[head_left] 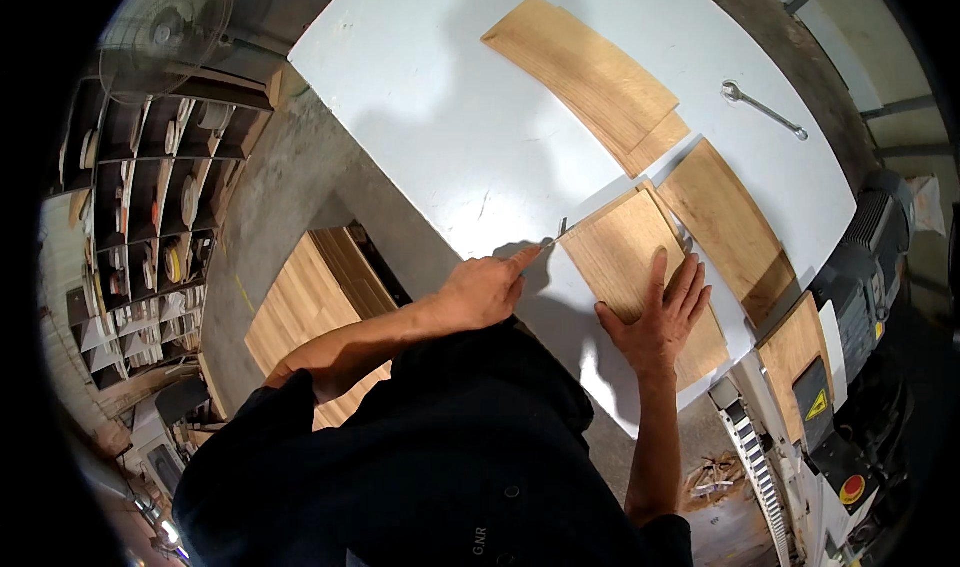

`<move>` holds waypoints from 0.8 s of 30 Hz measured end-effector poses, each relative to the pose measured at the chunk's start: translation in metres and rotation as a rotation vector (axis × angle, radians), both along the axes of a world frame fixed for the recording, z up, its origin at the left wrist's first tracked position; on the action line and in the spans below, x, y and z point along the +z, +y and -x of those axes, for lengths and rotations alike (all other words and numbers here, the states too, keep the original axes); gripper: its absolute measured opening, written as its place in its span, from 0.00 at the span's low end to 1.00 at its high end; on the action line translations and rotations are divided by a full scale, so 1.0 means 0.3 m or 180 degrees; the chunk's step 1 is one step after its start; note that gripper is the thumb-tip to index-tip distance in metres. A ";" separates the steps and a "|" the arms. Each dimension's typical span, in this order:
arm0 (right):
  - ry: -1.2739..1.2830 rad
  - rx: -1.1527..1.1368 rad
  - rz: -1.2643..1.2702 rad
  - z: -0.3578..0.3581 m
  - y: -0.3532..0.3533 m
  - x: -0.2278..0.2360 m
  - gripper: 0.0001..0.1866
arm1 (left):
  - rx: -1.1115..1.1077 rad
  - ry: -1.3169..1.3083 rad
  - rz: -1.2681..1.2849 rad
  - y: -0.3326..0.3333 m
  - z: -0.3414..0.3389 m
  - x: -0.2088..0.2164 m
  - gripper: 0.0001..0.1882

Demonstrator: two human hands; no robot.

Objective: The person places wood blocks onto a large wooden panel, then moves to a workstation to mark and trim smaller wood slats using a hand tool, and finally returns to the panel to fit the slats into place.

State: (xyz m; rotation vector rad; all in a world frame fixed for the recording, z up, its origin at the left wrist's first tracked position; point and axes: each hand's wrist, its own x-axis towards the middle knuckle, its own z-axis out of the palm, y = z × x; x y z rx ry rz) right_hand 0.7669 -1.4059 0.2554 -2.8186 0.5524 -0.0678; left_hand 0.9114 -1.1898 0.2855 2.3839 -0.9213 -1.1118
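Note:
My left hand (482, 289) is closed round a small tool with a thin blade (549, 242), its index finger stretched along it. Most of the tool is hidden in the hand. The blade's tip meets the left corner of a light brown wooden board (615, 249) at the table's near edge. My right hand (658, 317) lies flat on that board with its fingers spread. Under the board, the edge of at least one more board shows on the far side. Beyond my right fingers lies another wooden board (725, 217).
Overlapping boards (585, 72) and a combination wrench (765, 110) lie on the white table (420, 97). A machine with a motor (860, 257), red button (852, 488) and roller track (755, 457) stands right. Stacked wood panels (300, 302) and a shelf rack (150, 187) are left.

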 end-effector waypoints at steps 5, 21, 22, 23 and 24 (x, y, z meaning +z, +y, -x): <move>-0.0018 0.0019 0.0095 -0.003 0.013 -0.010 0.59 | 0.0248 -0.0178 0.0279 0.049 0.054 -0.114 0.30; -0.0557 -0.1232 0.0215 0.208 -0.010 -0.047 0.48 | 0.0474 -0.3139 0.0316 0.060 -0.463 -0.194 0.26; -0.0883 -0.1638 0.0420 0.262 -0.019 -0.065 0.45 | 0.0315 -0.2733 0.0976 0.015 -0.439 -0.190 0.25; -0.0996 -0.2239 0.0373 0.313 -0.022 -0.087 0.42 | 0.0150 -0.2292 0.1607 -0.027 -0.411 -0.185 0.24; -0.1124 -0.2802 0.0284 0.347 -0.021 -0.116 0.38 | 0.0276 -0.1226 0.1832 -0.078 -0.353 -0.195 0.24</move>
